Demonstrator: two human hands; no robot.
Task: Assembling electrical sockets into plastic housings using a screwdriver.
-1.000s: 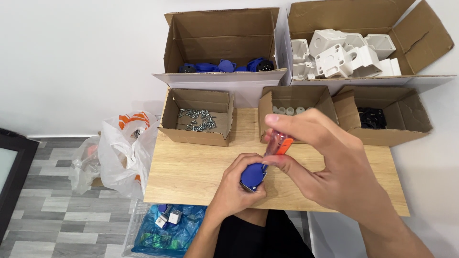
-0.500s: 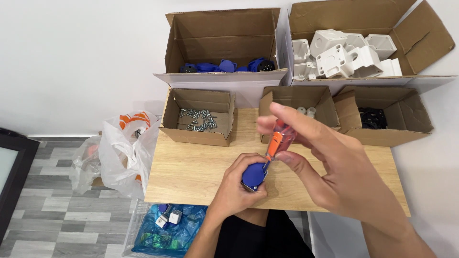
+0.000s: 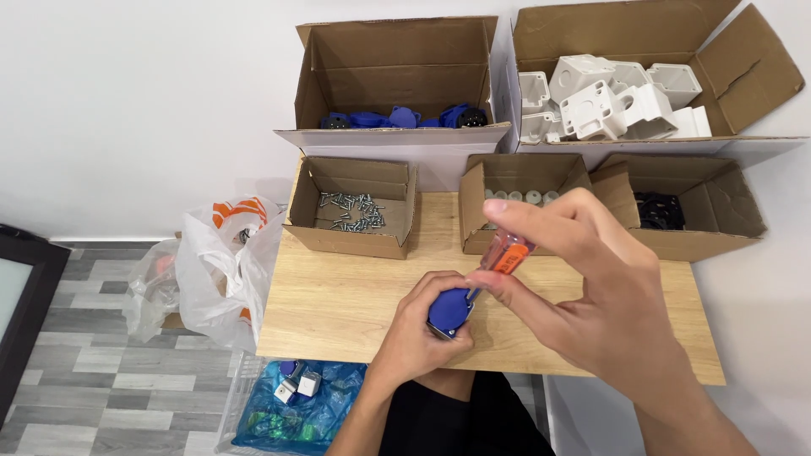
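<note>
Over the wooden table (image 3: 338,312) my left hand (image 3: 418,333) grips a blue plug part (image 3: 449,310), while my right hand (image 3: 591,295) pinches an orange screwdriver (image 3: 503,256) tipped into it. Behind: small box (image 3: 351,211) of screws (image 3: 348,209), big box (image 3: 397,76) of blue parts (image 3: 404,118), another box (image 3: 743,76) of white housings (image 3: 608,105).

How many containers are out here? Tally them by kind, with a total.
Large cardboard boxes, at the wall: 2, one with blue parts, one with white parts.
Small cardboard boxes, on the table: 3, one with screws, a middle one, one with black parts.
Plastic bags, on the floor: 2, one white, one blue.
Total: 7.
</note>
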